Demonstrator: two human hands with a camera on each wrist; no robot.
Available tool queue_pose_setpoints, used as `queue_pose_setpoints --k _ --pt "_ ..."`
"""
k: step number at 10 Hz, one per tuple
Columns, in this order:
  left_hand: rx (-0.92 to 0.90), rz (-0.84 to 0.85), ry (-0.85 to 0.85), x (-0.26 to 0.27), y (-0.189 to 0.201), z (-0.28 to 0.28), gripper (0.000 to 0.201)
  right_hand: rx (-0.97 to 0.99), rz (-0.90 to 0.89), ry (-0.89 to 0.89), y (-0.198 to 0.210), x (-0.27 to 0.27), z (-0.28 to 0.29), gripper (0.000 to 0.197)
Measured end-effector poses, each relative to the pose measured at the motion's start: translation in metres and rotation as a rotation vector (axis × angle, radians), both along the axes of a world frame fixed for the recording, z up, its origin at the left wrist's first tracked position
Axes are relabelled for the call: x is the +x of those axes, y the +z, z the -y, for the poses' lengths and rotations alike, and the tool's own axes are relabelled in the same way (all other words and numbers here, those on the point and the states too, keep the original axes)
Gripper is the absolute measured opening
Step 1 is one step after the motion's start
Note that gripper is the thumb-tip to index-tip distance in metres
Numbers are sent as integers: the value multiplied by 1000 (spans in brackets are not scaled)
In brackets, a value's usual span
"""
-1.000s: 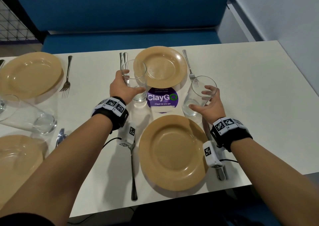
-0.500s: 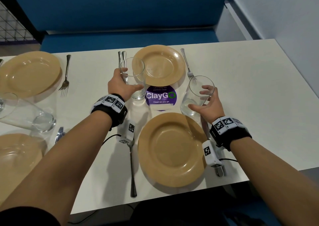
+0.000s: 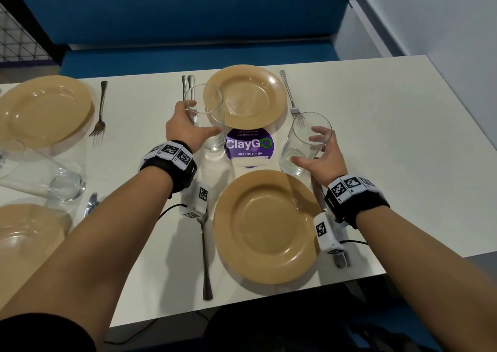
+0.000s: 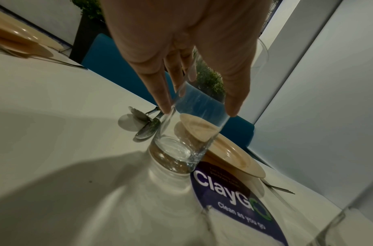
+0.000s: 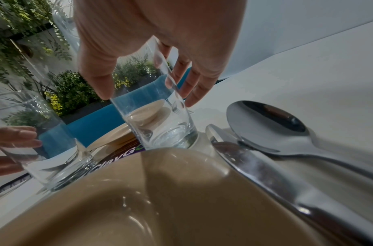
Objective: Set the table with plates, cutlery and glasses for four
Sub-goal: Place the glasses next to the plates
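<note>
On the white table (image 3: 376, 125) by a blue bench (image 3: 188, 55), plates (image 3: 266, 225)

My right wrist unit (image 3: 328, 233) hid most of the knife (image 3: 341, 262) and spoon at the table's near edge; only their handle ends showed in the head view. My left unit (image 3: 198, 200) covered the near fork's (image 3: 205, 257) tines. At the left edge, two plates (image 3: 24, 241) and a glass (image 3: 40, 171) were cut off. The sticker's (image 3: 249, 144) small top line was too blurred to read.
</note>
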State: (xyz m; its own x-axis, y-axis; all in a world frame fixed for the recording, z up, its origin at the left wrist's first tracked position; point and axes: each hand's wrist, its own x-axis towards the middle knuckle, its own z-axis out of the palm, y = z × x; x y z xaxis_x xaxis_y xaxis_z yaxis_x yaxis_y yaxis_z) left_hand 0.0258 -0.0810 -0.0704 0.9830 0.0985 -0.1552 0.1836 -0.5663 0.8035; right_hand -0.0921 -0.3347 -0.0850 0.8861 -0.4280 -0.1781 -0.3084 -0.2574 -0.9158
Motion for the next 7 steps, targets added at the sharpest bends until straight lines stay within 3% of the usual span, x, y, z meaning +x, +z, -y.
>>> queue_pose_setpoints --k 4,6,7 --pt "7 -40 6 -5 5 4 81 -50 -47 5 -2 4 0 75" --pt "63 -160 -40 -16 14 -1 97 -67 -143 -5 3 1 -3 82" --pt "82 -219 -89 -34 22 -12 93 -131 -194 9 10 -6 -3 84"
